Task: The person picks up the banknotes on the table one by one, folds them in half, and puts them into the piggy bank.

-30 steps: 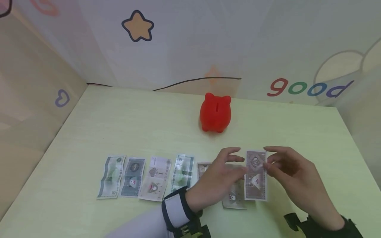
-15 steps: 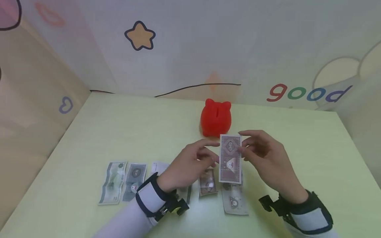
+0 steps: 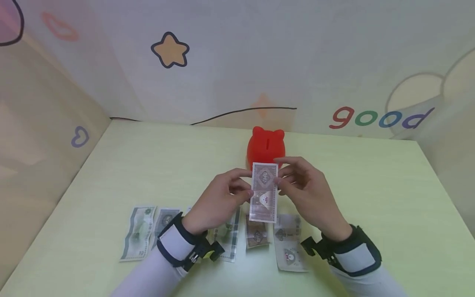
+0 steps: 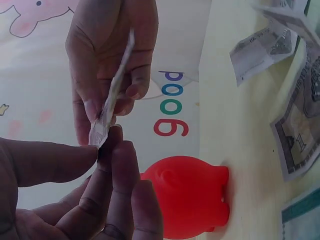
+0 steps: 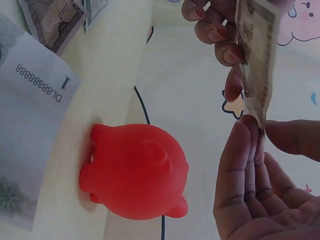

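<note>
Both hands hold a small brownish-purple play banknote point(image 3: 264, 208) upright above the table, in front of a red piggy bank point(image 3: 266, 145). My left hand point(image 3: 219, 198) pinches its left long edge between thumb and fingers, as the left wrist view shows. On the opposite edge, the thumb and fingers of my right hand point(image 3: 311, 192) pinch the note point(image 5: 257, 65). Seen edge-on in the left wrist view, the note is slightly bent. The piggy bank's top slot faces up, and the note's upper end overlaps its lower front in the head view.
A row of play notes lies below the hands: a green-white note point(image 3: 137, 233) at the left, several partly hidden by the left arm, a brown note point(image 3: 257, 236), and a grey note point(image 3: 290, 247) at the right. A printed backdrop point(image 3: 230, 62) stands behind the table.
The note has moved left and up to the piggy bank's front, carried by the right hand. The left hand has moved left off the row and now pinches the note's left edge.
</note>
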Tool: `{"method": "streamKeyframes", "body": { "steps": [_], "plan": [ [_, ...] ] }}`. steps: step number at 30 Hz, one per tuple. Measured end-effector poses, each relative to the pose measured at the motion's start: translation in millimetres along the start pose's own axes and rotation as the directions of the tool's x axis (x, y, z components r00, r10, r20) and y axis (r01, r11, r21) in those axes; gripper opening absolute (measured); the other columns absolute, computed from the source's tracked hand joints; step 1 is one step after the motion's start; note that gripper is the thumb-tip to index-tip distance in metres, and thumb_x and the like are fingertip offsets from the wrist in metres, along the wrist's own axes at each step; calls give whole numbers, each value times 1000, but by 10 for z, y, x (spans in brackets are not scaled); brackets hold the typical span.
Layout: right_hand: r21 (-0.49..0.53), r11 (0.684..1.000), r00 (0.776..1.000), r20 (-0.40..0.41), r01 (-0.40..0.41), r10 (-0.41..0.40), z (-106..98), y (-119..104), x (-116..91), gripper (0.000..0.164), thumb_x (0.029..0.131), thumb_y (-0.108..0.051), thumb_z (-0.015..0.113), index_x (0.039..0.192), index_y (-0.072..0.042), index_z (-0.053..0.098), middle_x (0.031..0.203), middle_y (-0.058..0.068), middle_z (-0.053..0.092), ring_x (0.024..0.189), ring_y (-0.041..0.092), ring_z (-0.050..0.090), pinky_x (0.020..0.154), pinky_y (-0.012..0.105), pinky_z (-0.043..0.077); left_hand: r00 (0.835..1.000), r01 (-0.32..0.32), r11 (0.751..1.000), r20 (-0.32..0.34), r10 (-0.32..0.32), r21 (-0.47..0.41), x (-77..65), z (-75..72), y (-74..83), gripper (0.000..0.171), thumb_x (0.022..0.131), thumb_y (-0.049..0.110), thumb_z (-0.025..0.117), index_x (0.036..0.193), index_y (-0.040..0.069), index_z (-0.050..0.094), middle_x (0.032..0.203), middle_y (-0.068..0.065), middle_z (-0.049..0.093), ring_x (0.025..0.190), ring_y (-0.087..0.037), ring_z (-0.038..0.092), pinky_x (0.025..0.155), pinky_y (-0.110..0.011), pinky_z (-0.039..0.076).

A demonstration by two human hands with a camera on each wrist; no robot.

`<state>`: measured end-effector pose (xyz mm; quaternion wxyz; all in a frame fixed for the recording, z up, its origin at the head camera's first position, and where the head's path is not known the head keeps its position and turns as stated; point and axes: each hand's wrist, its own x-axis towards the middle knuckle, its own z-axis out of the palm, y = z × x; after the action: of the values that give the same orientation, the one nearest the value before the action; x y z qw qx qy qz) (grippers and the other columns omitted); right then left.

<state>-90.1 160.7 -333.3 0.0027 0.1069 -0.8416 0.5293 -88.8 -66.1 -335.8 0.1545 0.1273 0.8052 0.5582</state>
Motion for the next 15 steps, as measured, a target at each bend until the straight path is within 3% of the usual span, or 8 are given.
{"method": "streamKeyframes", "body": {
  "steps": [9,15],
  "plan": [
    [-11,996,989,115,-91,91,1,1,-26,49,97,-11,70,143,-13,54,107,11,72,86,32,73,82,31,62,998,13,999,-66,-16,-43,8,7,4,39,101,7,65,139,11,59,106,-8,75,93,-25,74,84,-34,59],
    [-23,994,985,133,-105,107,-7,-1,-54,46,97,-7,69,141,-9,56,106,12,71,85,32,72,83,29,62,997,2,999,-80,-5,-46,13,42,5,37,100,5,65,136,11,61,107,-9,75,91,-28,74,81,-33,60]
  ]
}}
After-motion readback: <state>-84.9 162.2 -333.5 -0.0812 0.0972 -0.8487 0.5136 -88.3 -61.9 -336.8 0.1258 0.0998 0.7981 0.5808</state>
